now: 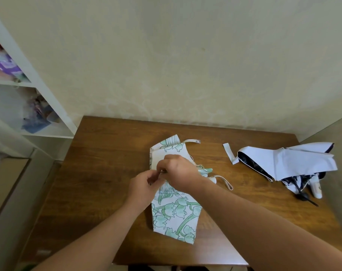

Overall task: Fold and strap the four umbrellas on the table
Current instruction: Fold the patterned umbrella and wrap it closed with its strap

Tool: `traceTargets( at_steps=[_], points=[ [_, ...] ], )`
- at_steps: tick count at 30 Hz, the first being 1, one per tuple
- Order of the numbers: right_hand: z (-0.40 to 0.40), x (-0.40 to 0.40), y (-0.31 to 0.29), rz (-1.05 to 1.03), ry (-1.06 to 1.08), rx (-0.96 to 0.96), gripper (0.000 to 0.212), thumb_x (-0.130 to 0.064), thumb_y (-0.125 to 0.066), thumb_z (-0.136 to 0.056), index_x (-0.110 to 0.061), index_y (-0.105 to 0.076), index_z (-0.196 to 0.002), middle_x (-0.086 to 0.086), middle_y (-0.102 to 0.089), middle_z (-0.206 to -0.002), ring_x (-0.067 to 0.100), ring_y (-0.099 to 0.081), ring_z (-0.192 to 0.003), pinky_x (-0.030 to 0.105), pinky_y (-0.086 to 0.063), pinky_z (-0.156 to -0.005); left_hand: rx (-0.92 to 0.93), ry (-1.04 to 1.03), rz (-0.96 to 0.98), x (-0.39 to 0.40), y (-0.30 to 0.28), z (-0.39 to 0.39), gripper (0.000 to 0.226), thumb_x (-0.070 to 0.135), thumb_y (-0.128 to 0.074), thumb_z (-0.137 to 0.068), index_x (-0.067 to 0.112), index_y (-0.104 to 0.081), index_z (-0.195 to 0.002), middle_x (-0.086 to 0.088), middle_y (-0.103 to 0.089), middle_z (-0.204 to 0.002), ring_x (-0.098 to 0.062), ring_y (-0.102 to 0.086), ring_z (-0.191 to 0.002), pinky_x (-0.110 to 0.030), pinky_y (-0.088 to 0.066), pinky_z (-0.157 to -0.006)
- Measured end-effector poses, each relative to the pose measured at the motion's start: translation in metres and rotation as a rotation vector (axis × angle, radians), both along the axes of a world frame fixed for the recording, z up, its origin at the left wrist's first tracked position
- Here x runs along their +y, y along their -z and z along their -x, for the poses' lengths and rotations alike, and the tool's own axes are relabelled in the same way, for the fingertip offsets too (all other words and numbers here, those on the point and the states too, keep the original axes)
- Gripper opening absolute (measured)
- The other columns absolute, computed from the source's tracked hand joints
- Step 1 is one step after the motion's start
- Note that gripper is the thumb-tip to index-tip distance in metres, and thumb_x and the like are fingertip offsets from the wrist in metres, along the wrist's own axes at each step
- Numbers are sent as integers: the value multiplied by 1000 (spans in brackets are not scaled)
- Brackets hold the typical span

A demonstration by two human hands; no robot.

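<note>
Umbrellas like the green-flowered one (173,210) at the surface (107,153) centre look light, with soft, slippery cloth best taken at the pleat edges. Above it, the left hand (141,187) and right hand (178,170) pinch a fold; right of it lies the white umbrella (295,163), unstrapped.

table (111,153) dark wood, slight sheen; floral umbrella (176,212) matt printed cloth.
</note>
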State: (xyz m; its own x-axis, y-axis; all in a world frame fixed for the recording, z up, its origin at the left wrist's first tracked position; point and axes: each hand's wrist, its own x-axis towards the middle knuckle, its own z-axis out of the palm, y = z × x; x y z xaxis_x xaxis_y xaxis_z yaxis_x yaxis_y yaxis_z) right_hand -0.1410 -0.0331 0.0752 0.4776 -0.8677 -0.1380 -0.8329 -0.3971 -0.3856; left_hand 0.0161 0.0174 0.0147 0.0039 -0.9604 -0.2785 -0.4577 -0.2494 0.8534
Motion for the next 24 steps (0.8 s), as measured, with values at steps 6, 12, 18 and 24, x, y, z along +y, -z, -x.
traceTargets(
  at_steps=[6,12,18,24],
  points=[
    [52,4,4,-27,131,101,30,-34,-72,-94,-27,-66,-122,-2,-64,-107,26,-60,-105,38,-54,-80,0,-46,19,-4,1,-9,9,38,-74,-96,32,-80,-100,18,-76,-83,-4,-70,-74,-32,-61,-65],
    [95,9,8,16,193,47,5,-23,-74,-91,-23,-73,-96,-6,-61,-84,27,-61,-87,37,-49,-65,128,-56,-25,-11,-11,-1,39,30,-85,-88,39,-57,-115,19,-77,-101,-1,-71,-92,-32,-61,-79],
    [112,20,23,42,161,-22,40,-30,-86,-77,-28,-68,-113,-8,-66,-100,20,-57,-90,35,-50,-74,-194,105,110,-21,-29,-2,23,29,-83,-89,42,-75,-107,21,-67,-93,4,-61,-85,-8,-41,-65],
    [124,41,38,187,176,-51,19,-11,-74,-76,-23,-73,-91,-7,-66,-85,25,-57,-84,42,-53,-72,-221,162,140,-10,-27,-18,22,33,-85,-86,44,-74,-102,24,-67,-94,6,-60,-90,-23,-48,-75]
  ],
)
